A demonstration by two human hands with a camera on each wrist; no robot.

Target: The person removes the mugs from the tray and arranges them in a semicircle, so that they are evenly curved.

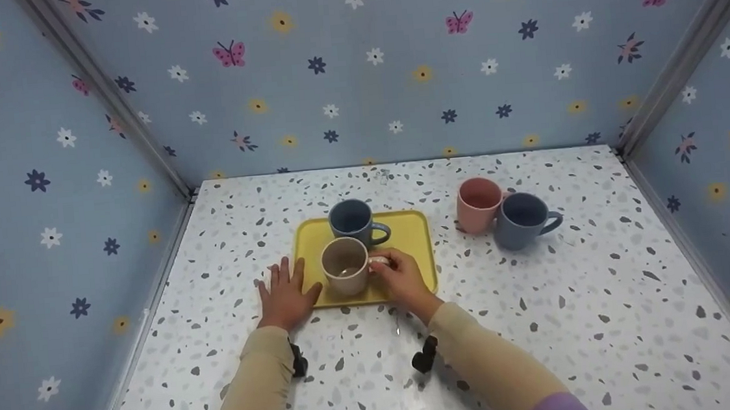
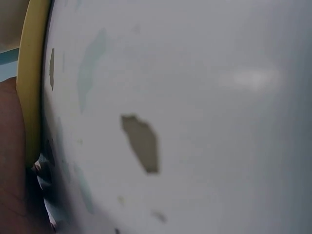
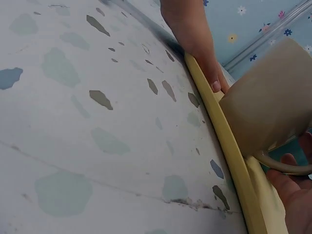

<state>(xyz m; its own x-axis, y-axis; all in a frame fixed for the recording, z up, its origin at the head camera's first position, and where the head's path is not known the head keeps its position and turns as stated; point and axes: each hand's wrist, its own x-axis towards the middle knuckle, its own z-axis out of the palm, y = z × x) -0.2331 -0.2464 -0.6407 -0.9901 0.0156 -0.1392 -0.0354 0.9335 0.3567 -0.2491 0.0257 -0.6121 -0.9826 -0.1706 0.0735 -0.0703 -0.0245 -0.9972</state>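
My right hand (image 1: 405,280) pinches the handle of a beige mug (image 1: 347,273), which is upright over the front half of a yellow tray (image 1: 409,227). In the right wrist view, the base of the beige mug (image 3: 275,97) is right at the tray's surface, just inside the rim (image 3: 214,117). Behind it on the tray stands a blue mug (image 1: 351,218), its handle pointing right. My left hand (image 1: 286,299) lies with fingers spread at the tray's left edge, the thumb over the rim; the left wrist view catches only part of this hand (image 2: 10,156).
To the right of the tray, a pink mug (image 1: 478,206) and a dark blue mug (image 1: 521,222) stand close together on the speckled white table (image 1: 545,347). Blue floral panels (image 1: 356,88) enclose the table at the back and both sides.
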